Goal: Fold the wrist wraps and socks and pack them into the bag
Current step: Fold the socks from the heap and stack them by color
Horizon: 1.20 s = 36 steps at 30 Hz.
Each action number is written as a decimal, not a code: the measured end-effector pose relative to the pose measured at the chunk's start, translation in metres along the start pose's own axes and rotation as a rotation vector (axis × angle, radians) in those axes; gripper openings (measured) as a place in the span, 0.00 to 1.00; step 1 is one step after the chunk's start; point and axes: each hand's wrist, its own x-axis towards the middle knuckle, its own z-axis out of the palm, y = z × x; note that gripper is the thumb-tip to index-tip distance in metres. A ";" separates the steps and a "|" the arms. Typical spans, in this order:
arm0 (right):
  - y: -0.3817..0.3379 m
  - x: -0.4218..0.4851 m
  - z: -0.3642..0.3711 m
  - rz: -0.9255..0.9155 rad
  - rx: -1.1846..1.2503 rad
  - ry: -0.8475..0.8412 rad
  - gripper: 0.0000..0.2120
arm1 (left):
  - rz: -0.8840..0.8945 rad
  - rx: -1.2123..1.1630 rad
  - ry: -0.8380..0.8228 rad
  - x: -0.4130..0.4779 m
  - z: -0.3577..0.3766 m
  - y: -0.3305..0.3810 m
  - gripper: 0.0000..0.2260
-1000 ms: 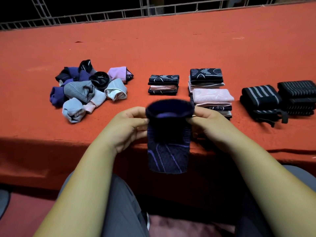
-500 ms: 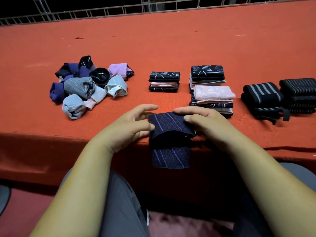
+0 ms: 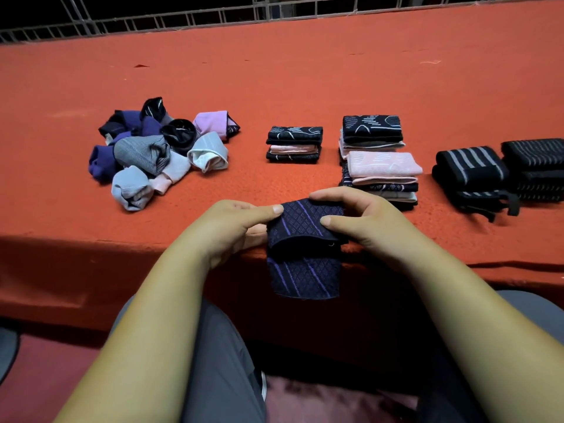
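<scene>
Left hand, right hand, fingers clamped on navy sock, sock pile, folded stacks

An orange-red cloth-covered table runs back to a pale metal railing, with darkness beyond.

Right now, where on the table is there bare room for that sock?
Bare cloth lies between the pile and the small stack, and along the far side. The right end is crowded: tall stacks and wraps sit close.

Matt knitted navy sock with diamond texture; coarse, nubby red cloth covers the table.
</scene>
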 end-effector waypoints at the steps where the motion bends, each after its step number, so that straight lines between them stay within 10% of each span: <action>1: 0.000 0.000 -0.001 -0.003 -0.006 -0.001 0.18 | 0.002 0.022 -0.019 0.001 0.000 0.000 0.10; 12: 0.006 0.006 -0.006 -0.136 -0.143 0.046 0.23 | 0.103 0.155 0.125 0.015 0.007 0.002 0.09; 20: 0.010 0.016 -0.008 -0.240 -0.072 0.111 0.29 | 0.086 0.011 -0.099 0.010 0.010 0.001 0.21; 29: 0.018 0.024 -0.007 -0.066 -0.058 0.012 0.15 | 0.259 -0.134 0.057 0.004 0.015 0.005 0.16; 36: 0.018 0.019 -0.001 -0.108 0.093 0.028 0.14 | 0.091 -0.032 -0.142 0.001 0.014 0.002 0.15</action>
